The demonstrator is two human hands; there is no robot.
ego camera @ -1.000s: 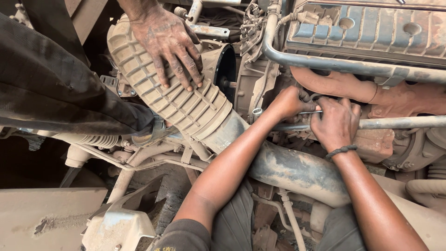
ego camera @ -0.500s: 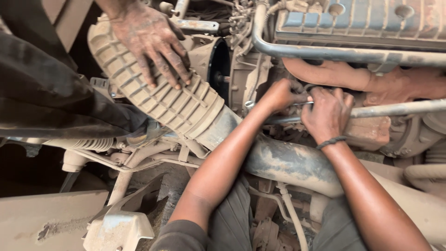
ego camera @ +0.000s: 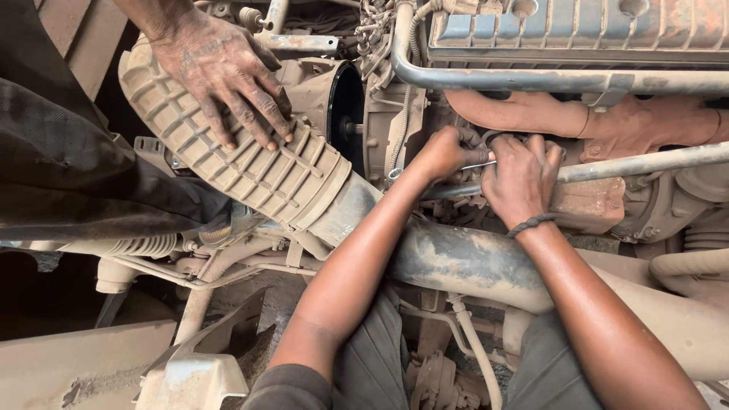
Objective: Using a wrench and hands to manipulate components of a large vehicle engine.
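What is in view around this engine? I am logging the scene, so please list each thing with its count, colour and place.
ribbed air duct: one, dusty tan, upper left, running diagonally
other person's hand: one, grimy, flat on the ribbed air duct
engine cover: one, grey, top right
metal pipe: one, grey, below the engine cover
rusty manifold: one, reddish-brown, right of centre
large pipe: one, mud-stained grey, across the lower middle
corrugated hose: one, pale, left
metal tool: one, silvery, between the two hands
wristband: one, dark, right wrist
left hand: closed around the metal tool
right hand: closed on the metal tool
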